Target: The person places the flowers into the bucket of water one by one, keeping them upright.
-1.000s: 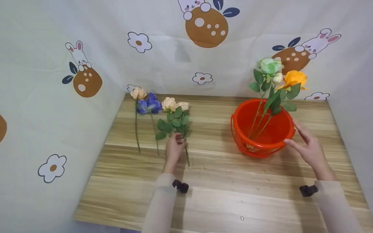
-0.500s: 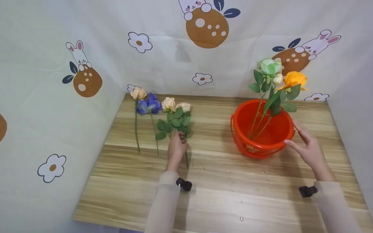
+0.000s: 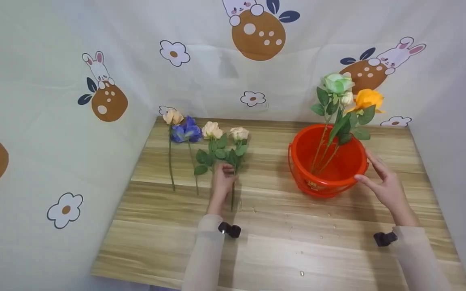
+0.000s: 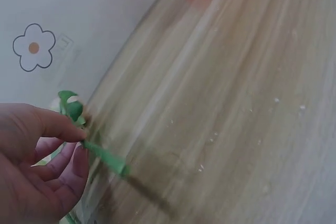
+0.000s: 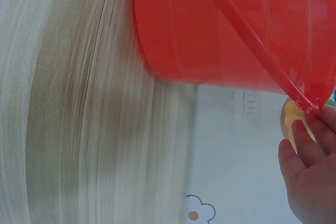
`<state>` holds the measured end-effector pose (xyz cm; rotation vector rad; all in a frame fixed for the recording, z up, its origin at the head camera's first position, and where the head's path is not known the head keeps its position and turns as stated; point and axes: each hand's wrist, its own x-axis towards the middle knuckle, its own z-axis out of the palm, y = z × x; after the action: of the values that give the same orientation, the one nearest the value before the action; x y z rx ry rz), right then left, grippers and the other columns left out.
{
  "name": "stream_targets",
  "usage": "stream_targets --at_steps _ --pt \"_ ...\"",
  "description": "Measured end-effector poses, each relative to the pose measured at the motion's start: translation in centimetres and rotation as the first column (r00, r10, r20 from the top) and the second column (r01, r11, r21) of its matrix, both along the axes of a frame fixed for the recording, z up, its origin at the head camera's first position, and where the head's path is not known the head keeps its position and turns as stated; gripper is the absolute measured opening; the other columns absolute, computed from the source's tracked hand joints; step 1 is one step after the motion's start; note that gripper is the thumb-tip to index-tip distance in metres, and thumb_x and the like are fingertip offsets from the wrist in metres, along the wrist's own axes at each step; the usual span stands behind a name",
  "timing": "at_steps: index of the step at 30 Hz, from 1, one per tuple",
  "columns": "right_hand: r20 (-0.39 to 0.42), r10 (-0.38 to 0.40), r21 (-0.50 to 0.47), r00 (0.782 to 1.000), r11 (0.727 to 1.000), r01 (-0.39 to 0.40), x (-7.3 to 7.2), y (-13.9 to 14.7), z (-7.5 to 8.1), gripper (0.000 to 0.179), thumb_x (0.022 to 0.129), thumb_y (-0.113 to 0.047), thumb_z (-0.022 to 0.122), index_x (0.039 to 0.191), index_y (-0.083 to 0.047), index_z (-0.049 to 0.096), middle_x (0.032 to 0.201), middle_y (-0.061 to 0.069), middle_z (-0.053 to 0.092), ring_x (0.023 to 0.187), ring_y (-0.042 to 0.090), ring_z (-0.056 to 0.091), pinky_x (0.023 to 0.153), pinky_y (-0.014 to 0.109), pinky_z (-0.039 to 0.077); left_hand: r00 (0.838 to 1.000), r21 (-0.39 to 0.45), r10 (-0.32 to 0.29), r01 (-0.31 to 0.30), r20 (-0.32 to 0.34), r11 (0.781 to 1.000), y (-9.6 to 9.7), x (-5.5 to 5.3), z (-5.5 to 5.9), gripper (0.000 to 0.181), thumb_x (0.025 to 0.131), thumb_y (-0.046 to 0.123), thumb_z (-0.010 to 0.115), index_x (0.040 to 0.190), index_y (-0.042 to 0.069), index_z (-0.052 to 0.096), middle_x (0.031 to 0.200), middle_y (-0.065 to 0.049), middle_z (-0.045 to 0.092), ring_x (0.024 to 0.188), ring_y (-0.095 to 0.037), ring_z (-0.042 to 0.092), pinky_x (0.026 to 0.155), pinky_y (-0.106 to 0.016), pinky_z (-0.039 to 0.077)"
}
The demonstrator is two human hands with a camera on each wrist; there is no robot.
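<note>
My left hand (image 3: 224,178) pinches the green stem (image 4: 107,158) of a cream rose (image 3: 239,133) between thumb and fingers, just under its leaves. Left of it on the table lie another cream rose (image 3: 212,130) with leaves, a blue flower (image 3: 187,130) and a peach rose (image 3: 173,117). On the right stands a red bucket (image 3: 302,178), holding a pale green rose (image 3: 338,83) and an orange flower (image 3: 368,99). My right hand (image 3: 386,189) touches the bucket's right side near the rim, fingers fairly straight. In the right wrist view its fingertips meet the handle (image 5: 252,45) end.
The wooden table (image 3: 156,238) has water drops (image 3: 302,273) scattered over its middle and front. A printed cloth (image 3: 200,81) hangs along the back and sides, close behind the flowers and bucket. A black wrist camera (image 3: 229,230) sits on the left sleeve.
My left hand has turned and shifted slightly right, drawing the right-hand cream rose away from its neighbour. The right hand and bucket have stayed in place.
</note>
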<state>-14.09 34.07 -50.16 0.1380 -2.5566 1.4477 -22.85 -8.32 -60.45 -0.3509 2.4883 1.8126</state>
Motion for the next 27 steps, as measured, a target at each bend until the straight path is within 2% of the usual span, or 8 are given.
stream_targets --at_steps 14,18,19,20,24,25,26,27 --pt "-0.006 0.005 0.008 1.000 1.000 -0.005 0.0 0.0 0.0 0.068 0.082 -0.008 0.072 0.142 -0.008 0.041 0.147 0.020 0.036 0.135 0.004 0.033 0.100 0.003 0.028 0.987 0.086 -0.095 0.084 0.133 0.993 -0.2 0.1 0.2 0.028 0.084 -0.008 0.059 0.112 -0.007 0.054 0.105 -0.020 0.062 0.089 -0.019 0.059 0.070 -0.026 0.051" --pt "-0.001 0.005 0.014 1.000 1.000 -0.005 0.0 0.0 0.0 0.068 0.082 -0.009 0.072 0.142 -0.009 0.040 0.147 0.020 0.035 0.136 0.005 0.033 0.101 0.004 0.028 0.985 0.085 -0.081 0.069 0.150 0.994 -0.2 -0.1 0.3 0.028 0.085 -0.007 0.059 0.113 -0.006 0.058 0.106 -0.020 0.064 0.093 -0.023 0.061 0.077 -0.031 0.054" --pt "0.002 0.004 0.013 1.000 1.000 -0.004 0.0 -0.1 0.0 0.068 0.082 -0.009 0.072 0.143 -0.009 0.040 0.147 0.019 0.035 0.136 0.006 0.033 0.101 0.004 0.028 0.987 0.103 -0.075 0.061 0.142 0.993 -0.2 -0.2 0.2 0.027 0.085 -0.008 0.060 0.111 -0.006 0.059 0.104 -0.019 0.065 0.094 -0.023 0.062 0.078 -0.032 0.054" --pt "0.005 0.004 0.012 1.000 1.000 -0.004 0.0 -0.1 0.0 0.068 0.082 -0.009 0.072 0.143 -0.009 0.040 0.147 0.020 0.035 0.136 0.006 0.033 0.101 0.004 0.028 0.992 0.146 -0.094 0.080 0.085 0.986 -0.5 -0.8 -1.2 0.024 0.083 -0.004 0.064 0.107 -0.001 0.062 0.099 -0.013 0.067 0.091 -0.020 0.063 0.077 -0.030 0.054" --pt "0.011 0.005 0.009 1.000 1.000 -0.005 0.0 0.0 0.0 0.068 0.082 -0.009 0.072 0.143 -0.008 0.040 0.147 0.021 0.035 0.136 0.005 0.032 0.100 0.004 0.028 0.995 0.194 -0.091 0.082 0.037 0.978 -0.4 -0.8 -0.5 0.022 0.082 -0.007 0.065 0.104 -0.002 0.064 0.097 -0.016 0.067 0.095 -0.025 0.064 0.083 -0.033 0.054" --pt "0.012 0.005 0.006 1.000 1.000 -0.005 0.0 0.0 0.0 0.069 0.082 -0.008 0.072 0.143 -0.008 0.040 0.147 0.021 0.034 0.136 0.005 0.032 0.100 0.004 0.028 0.993 0.236 -0.114 0.116 -0.022 0.965 -0.8 -1.7 -2.5 0.020 0.081 -0.003 0.068 0.101 0.002 0.065 0.092 -0.011 0.068 0.090 -0.022 0.064 0.079 -0.029 0.055" --pt "0.013 0.004 0.006 1.000 1.000 -0.004 0.0 0.0 0.0 0.069 0.082 -0.008 0.072 0.143 -0.008 0.040 0.147 0.021 0.034 0.136 0.005 0.032 0.100 0.003 0.028 0.992 0.233 -0.122 0.126 -0.034 0.964 -0.8 -1.7 -2.3 0.021 0.081 -0.002 0.068 0.102 0.002 0.065 0.093 -0.012 0.068 0.091 -0.023 0.064 0.079 -0.030 0.054" --pt "0.014 0.005 0.008 1.000 1.000 -0.005 0.0 0.0 0.1 0.069 0.082 -0.009 0.072 0.143 -0.008 0.039 0.147 0.021 0.034 0.136 0.005 0.032 0.100 0.003 0.028 0.995 0.206 -0.101 0.096 0.014 0.974 -0.4 -1.2 -0.8 0.024 0.082 -0.007 0.065 0.106 -0.003 0.063 0.098 -0.018 0.066 0.096 -0.028 0.064 0.084 -0.034 0.054"
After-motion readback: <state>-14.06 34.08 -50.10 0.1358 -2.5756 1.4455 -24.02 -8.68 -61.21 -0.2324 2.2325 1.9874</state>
